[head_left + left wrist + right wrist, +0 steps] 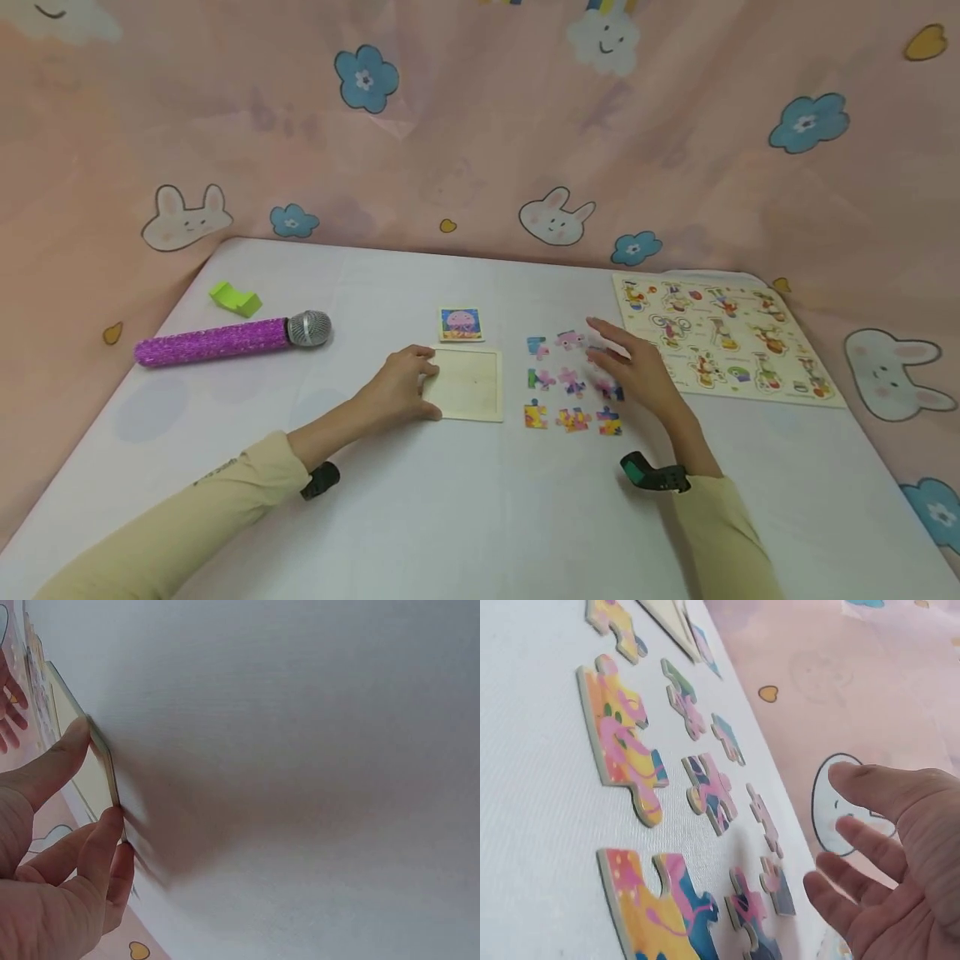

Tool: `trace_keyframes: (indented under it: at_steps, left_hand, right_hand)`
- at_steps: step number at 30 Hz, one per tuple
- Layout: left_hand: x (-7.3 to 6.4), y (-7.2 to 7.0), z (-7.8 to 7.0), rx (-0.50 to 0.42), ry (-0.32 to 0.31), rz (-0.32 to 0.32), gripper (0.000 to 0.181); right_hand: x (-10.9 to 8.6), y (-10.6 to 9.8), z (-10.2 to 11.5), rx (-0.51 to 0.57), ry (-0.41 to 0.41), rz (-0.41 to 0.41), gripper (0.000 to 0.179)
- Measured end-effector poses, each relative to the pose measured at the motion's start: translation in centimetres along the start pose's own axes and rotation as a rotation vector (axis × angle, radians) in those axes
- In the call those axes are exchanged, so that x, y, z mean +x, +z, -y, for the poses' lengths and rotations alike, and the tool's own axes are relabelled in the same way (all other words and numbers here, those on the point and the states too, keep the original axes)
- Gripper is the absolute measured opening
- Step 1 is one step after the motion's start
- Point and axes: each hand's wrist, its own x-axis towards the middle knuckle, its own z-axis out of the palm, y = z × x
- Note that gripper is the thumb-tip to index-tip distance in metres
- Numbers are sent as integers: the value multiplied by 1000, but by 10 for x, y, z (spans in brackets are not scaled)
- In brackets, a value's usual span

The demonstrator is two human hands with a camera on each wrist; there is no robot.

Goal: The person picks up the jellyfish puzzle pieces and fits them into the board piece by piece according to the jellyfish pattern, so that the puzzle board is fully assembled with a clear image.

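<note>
A shallow wooden puzzle tray [471, 385], pale and bare inside, lies mid-table. My left hand [397, 385] holds it by its left side, the thumb at the near corner and the fingers by the far one; the left wrist view shows both against the tray's edge [112, 776]. To the right, several loose jigsaw pieces [573, 419] are spread in rows, printed in pink, yellow and blue. Over the far right pieces hovers my right hand [641, 367], its fingers spread and holding nothing; in the right wrist view it is apart from the pieces [622, 742].
A small picture card [461, 325] with a pink figure lies just beyond the tray. At the left are a purple glittery microphone [217, 342] and a green curved block [236, 299]. A large picture board [723, 337] lies at the right, near the patterned cloth backdrop [450, 150].
</note>
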Motion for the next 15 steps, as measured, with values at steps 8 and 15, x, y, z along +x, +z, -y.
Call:
trace_keyframes:
  at_steps: [8, 15]
  left_hand:
    - [2, 0, 2, -47, -26, -13, 62]
    - [-2, 1, 4, -98, -35, -39, 64]
  right_hand:
    - [26, 16, 0, 199, 22, 90, 48]
    - [44, 26, -3, 228, 49, 143, 42]
